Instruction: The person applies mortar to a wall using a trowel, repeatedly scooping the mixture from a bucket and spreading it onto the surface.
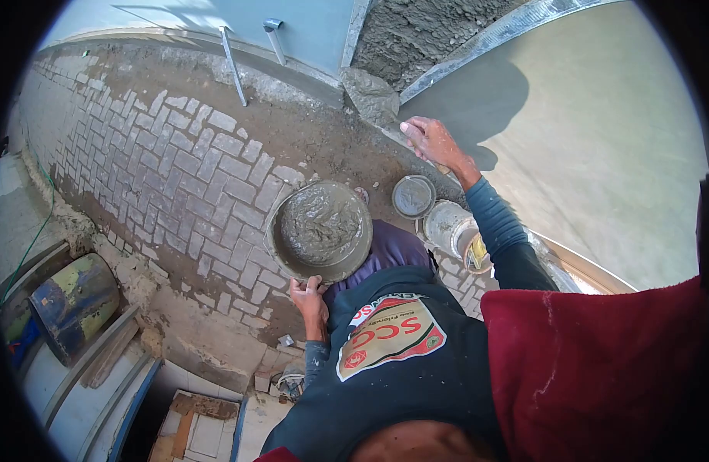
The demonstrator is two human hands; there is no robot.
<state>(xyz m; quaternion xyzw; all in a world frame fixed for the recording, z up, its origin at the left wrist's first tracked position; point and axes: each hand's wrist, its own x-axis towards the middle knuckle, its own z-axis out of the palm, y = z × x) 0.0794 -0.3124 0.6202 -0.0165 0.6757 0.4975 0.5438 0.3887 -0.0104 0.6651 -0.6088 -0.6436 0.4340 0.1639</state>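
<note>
My left hand (310,302) is closed on the near rim of a round bucket (273,245), which is tilted against my leg. Wet grey mortar (323,223) fills much of it. Out to the right, my right hand (434,144) is closed in a fist near the wall's edge. A light wooden handle end (443,169) pokes out below the fist, apparently a trowel's; I cannot clearly make out its blade. Just beyond the fist, a lump of grey mortar (373,96) lies at the corner between the rough mortar surface (424,38) and the smooth one.
A small bucket (414,196) and a white pail (449,226) stand by my right leg. Brick paving (192,169) spreads left. Pipes (274,40) stick out of the blue wall (316,31). A stained drum (75,308) lies at lower left, near a framed opening (196,423).
</note>
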